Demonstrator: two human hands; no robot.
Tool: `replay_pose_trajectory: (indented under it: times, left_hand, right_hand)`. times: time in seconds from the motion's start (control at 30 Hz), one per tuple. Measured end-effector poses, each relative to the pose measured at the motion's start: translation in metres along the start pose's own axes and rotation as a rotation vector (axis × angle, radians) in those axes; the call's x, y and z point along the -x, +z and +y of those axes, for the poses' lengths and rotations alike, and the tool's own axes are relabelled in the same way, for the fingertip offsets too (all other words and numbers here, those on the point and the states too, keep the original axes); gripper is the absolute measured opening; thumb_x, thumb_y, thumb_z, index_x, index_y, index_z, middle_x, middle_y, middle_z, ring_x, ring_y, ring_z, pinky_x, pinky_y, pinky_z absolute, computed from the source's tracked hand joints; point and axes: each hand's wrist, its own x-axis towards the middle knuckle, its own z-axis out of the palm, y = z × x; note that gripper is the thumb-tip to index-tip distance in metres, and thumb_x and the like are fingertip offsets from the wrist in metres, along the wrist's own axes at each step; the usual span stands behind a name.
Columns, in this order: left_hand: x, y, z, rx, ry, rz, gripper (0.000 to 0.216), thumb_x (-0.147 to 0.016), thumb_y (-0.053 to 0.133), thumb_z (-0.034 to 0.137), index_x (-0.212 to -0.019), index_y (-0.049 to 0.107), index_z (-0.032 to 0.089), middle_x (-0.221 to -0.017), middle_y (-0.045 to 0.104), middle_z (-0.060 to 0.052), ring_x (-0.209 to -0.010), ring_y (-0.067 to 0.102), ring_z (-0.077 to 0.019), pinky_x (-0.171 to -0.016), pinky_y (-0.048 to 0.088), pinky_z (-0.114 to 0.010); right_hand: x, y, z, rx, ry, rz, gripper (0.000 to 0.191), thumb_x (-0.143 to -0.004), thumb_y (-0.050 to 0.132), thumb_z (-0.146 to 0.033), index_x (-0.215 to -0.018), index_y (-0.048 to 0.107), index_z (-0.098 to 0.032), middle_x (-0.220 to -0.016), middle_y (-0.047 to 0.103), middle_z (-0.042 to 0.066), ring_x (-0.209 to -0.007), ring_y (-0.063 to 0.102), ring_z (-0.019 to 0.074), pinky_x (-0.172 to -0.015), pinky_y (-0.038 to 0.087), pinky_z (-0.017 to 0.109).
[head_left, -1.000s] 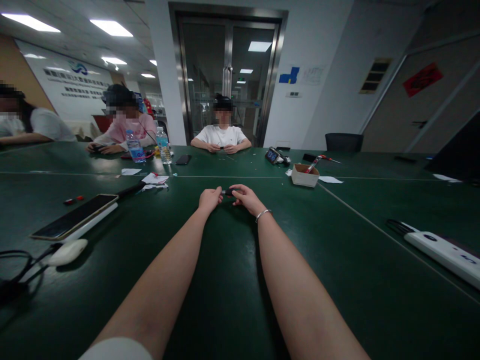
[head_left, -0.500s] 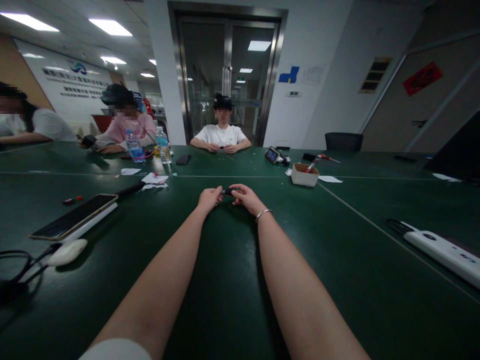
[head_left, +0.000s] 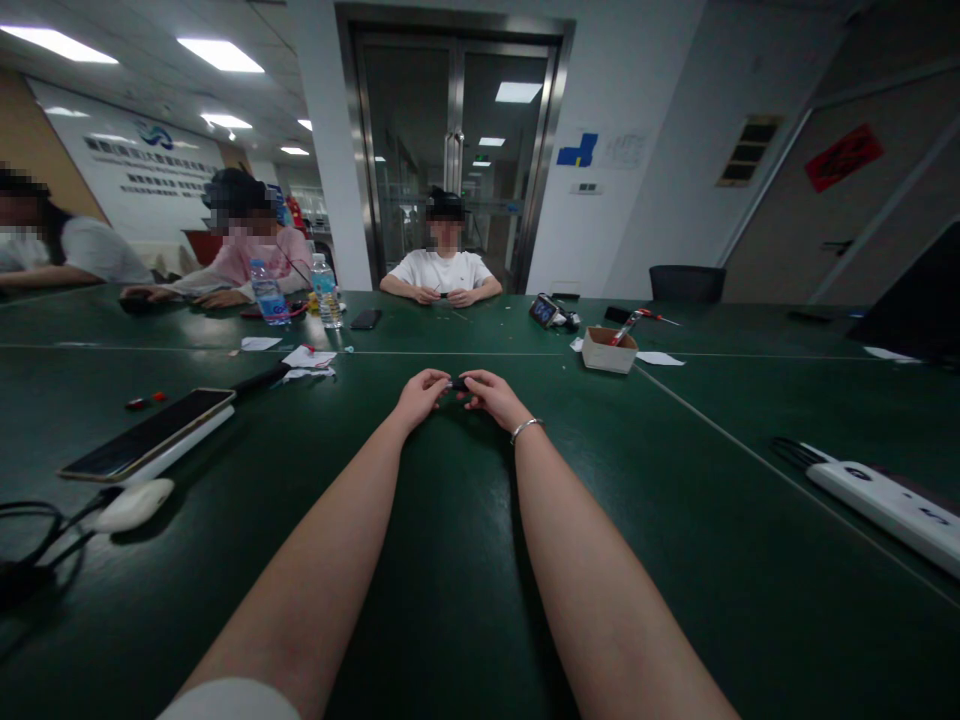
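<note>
Out over the table, my left hand (head_left: 421, 397) and my right hand (head_left: 493, 398) meet at the fingertips. Between them is a small black stick-like object (head_left: 459, 384) with a shiny end toward the left. My right thumb and fingers pinch its dark part, and the left fingers close on the shiny end. Its exact kind is too small to make out, and the fingers hide part of it. A silver bracelet (head_left: 527, 430) circles my right wrist.
On the left lie a phone (head_left: 154, 432) on a white block, a white rounded device (head_left: 136, 505) with black cables, and paper scraps (head_left: 309, 358). Bottles (head_left: 325, 292) stand beyond. A small box (head_left: 609, 352) and a power strip (head_left: 889, 500) are rightward. Several people sit around.
My left fingers have shifted their grip and lifted slightly, while my right hand stays almost still. At the left, the person in pink has moved a hand and a dark object leftward onto the table.
</note>
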Motion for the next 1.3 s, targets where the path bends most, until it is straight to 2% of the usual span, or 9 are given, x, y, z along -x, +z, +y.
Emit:
replay_pose_trajectory:
  times: [0.1, 0.23, 0.57, 0.7, 0.8, 0.93, 1.03, 1.17, 1.3]
  left_hand:
    - [-0.0006, 0.0007, 0.0003, -0.009, -0.024, -0.003, 0.026, -0.072, 0.060, 0.032, -0.092, 0.059, 0.017, -0.082, 0.060, -0.004, -0.067, 0.055, -0.0113, -0.050, 0.041, -0.019]
    - [-0.0022, 0.0011, -0.0010, -0.027, -0.052, -0.021, 0.024, -0.079, 0.052, 0.035, -0.090, 0.058, 0.015, -0.068, 0.057, -0.002, -0.054, 0.050, -0.0082, -0.047, 0.038, -0.018]
    - [-0.0037, 0.0000, -0.0040, -0.041, -0.020, -0.017, 0.023, -0.077, 0.054, 0.034, -0.091, 0.059, 0.016, -0.076, 0.061, -0.003, -0.060, 0.053, -0.0093, -0.049, 0.040, -0.018]
    - [-0.0030, 0.0000, -0.0026, -0.048, -0.030, -0.023, 0.026, -0.078, 0.051, 0.038, -0.090, 0.059, 0.016, -0.067, 0.058, -0.002, -0.054, 0.049, -0.0086, -0.046, 0.037, -0.018]
    - [-0.0024, 0.0001, -0.0016, -0.036, -0.018, -0.013, 0.025, -0.075, 0.055, 0.034, -0.091, 0.060, 0.016, -0.073, 0.060, -0.002, -0.057, 0.051, -0.0091, -0.047, 0.038, -0.018]
    - [-0.0017, -0.0001, -0.0007, -0.031, -0.038, -0.019, 0.027, -0.077, 0.051, 0.037, -0.090, 0.061, 0.015, -0.066, 0.058, -0.002, -0.053, 0.048, -0.0091, -0.046, 0.036, -0.018]
    - [-0.0024, 0.0000, -0.0007, -0.033, -0.028, -0.022, 0.025, -0.073, 0.057, 0.030, -0.094, 0.060, 0.017, -0.073, 0.060, -0.002, -0.058, 0.051, -0.0092, -0.047, 0.037, -0.018]
    - [-0.0042, 0.0007, -0.0015, 0.002, -0.082, -0.038, 0.025, -0.078, 0.048, 0.032, -0.093, 0.059, 0.015, -0.064, 0.057, -0.001, -0.050, 0.048, -0.0080, -0.045, 0.035, -0.018]
    - [-0.0042, 0.0005, -0.0019, -0.008, -0.039, -0.020, 0.025, -0.074, 0.055, 0.031, -0.093, 0.060, 0.016, -0.069, 0.059, -0.001, -0.053, 0.049, -0.0079, -0.047, 0.036, -0.018]
  right_hand:
    - [-0.0005, -0.0001, 0.0007, 0.008, -0.009, 0.004, 0.013, -0.081, 0.059, -0.019, -0.094, 0.060, -0.015, -0.064, 0.065, 0.000, -0.042, 0.052, 0.0037, -0.050, 0.052, 0.018]
    - [0.0004, 0.0011, -0.0002, 0.018, -0.007, 0.015, 0.012, -0.082, 0.057, -0.016, -0.093, 0.060, -0.015, -0.063, 0.065, -0.001, -0.042, 0.051, 0.0033, -0.051, 0.053, 0.018]
    - [-0.0002, 0.0004, 0.0000, 0.025, -0.009, -0.002, 0.013, -0.081, 0.058, -0.017, -0.094, 0.061, -0.015, -0.065, 0.065, 0.000, -0.042, 0.052, 0.0033, -0.050, 0.052, 0.016]
    - [-0.0003, 0.0008, -0.0001, 0.019, -0.009, -0.003, 0.012, -0.081, 0.058, -0.016, -0.093, 0.060, -0.015, -0.065, 0.065, -0.001, -0.042, 0.052, 0.0032, -0.049, 0.052, 0.016]
    - [0.0002, 0.0010, -0.0005, 0.015, -0.011, -0.001, 0.012, -0.081, 0.058, -0.016, -0.093, 0.060, -0.016, -0.067, 0.065, 0.000, -0.042, 0.052, 0.0031, -0.050, 0.053, 0.017]
    - [0.0000, 0.0004, 0.0000, 0.021, -0.008, -0.002, 0.013, -0.081, 0.059, -0.017, -0.093, 0.061, -0.016, -0.066, 0.065, 0.000, -0.043, 0.052, 0.0034, -0.050, 0.053, 0.017]
    - [-0.0005, 0.0000, 0.0008, 0.019, -0.016, -0.003, 0.013, -0.080, 0.060, -0.018, -0.093, 0.061, -0.016, -0.067, 0.065, -0.001, -0.043, 0.052, 0.0032, -0.050, 0.053, 0.017]
    - [-0.0002, 0.0004, 0.0003, 0.025, -0.007, -0.003, 0.013, -0.081, 0.059, -0.018, -0.094, 0.061, -0.016, -0.066, 0.065, -0.001, -0.042, 0.051, 0.0031, -0.050, 0.052, 0.017]
    - [0.0012, 0.0018, -0.0018, 0.026, 0.007, 0.005, 0.013, -0.082, 0.057, -0.016, -0.095, 0.060, -0.015, -0.065, 0.065, 0.000, -0.040, 0.049, 0.0026, -0.050, 0.052, 0.017]
